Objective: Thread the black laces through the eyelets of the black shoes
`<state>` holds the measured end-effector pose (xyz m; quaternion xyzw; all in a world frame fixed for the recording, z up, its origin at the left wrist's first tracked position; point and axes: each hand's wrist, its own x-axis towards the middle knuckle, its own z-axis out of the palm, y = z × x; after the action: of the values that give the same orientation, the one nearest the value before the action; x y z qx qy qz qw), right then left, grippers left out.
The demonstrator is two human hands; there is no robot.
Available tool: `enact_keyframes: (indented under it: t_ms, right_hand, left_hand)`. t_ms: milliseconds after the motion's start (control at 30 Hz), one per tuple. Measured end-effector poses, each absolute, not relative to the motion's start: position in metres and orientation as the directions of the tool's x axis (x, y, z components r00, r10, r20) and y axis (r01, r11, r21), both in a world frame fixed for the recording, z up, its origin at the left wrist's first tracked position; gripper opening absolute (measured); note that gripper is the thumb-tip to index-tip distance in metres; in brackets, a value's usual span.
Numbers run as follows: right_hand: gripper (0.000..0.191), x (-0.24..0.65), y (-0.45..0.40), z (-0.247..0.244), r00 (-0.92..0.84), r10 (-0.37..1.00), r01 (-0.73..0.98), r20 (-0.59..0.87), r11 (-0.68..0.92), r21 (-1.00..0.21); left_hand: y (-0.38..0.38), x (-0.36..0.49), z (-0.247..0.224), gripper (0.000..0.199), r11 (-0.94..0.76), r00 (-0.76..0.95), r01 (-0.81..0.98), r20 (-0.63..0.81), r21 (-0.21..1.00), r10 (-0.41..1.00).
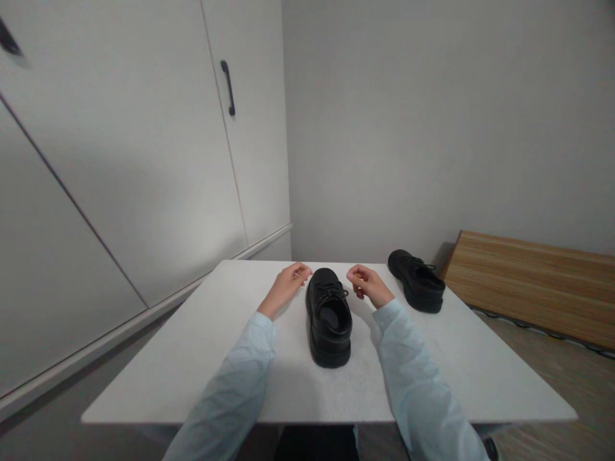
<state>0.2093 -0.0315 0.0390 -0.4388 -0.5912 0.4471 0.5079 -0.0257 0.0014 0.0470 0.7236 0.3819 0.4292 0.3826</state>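
Note:
A black lace-up shoe point(331, 352) stands upright on the white table in front of me, its toe pointing away and its opening towards me. Its laces point(331, 292) lie across the front in what looks like a bow. Just left of the toe is my left hand point(289, 282), fingers loosely bent and a little apart, with nothing seen in it. My right hand point(368, 283) hovers to the right of the toe, its fingers curled loosely and no object visible between them. A gap shows between the right hand and the shoe; whether the left fingertips touch it, I cannot tell.
Another black lace-up shoe point(418, 285) rests at the table's back right edge. The white table point(192, 358) reaches close to the grey wall point(384, 141). White cabinets point(144, 160) with dark handles stand on the left. A wood-grain panel point(533, 282) is beyond the table at right.

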Motion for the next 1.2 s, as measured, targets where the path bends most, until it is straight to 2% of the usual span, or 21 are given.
enact_keyframes:
  t_ms: [167, 367, 467, 600, 667, 767, 1200]
  right_hand:
    - [0.033, 0.209, -0.033, 0.041, -0.069, 0.961, 0.048, 0.267, 0.27, -0.962]
    - [0.028, 0.21, -0.031, 0.04, -0.07, 0.962, 0.086, 0.266, 0.271, -0.959]
    - [0.027, 0.21, -0.031, 0.04, -0.077, 0.96, 0.091, 0.271, 0.277, -0.957]
    - [0.027, 0.207, -0.032, 0.041, -0.08, 0.96, 0.11, 0.269, 0.277, -0.955]
    - [0.027, 0.205, -0.032, 0.041, -0.087, 0.959, 0.124, 0.27, 0.279, -0.952]
    - [0.025, 0.204, -0.032, 0.042, -0.095, 0.956, 0.141, 0.278, 0.29, -0.947]
    - [0.025, 0.192, -0.059, 0.073, -0.209, 0.924, 0.076, 0.322, 0.343, -0.936]
  left_hand:
    - [-0.011, -0.023, 0.061, 0.024, -0.496, 0.322, 0.349, 0.395, 0.795, 0.86]
    - [-0.054, -0.015, 0.075, 0.021, -0.632, 0.482, 0.449, 0.425, 0.631, 0.766]
    - [-0.082, -0.012, 0.072, 0.018, -0.681, 0.537, 0.481, 0.428, 0.552, 0.726]
    - [-0.108, -0.011, 0.055, 0.021, -0.676, 0.495, 0.535, 0.46, 0.507, 0.737]
    - [-0.112, -0.012, 0.043, 0.031, -0.726, 0.508, 0.504, 0.519, 0.468, 0.687]
    - [-0.112, -0.015, 0.025, 0.058, -0.778, 0.511, 0.458, 0.589, 0.429, 0.626]
    - [-0.102, -0.017, -0.003, 0.093, -0.741, 0.515, 0.543, 0.541, 0.395, 0.665]
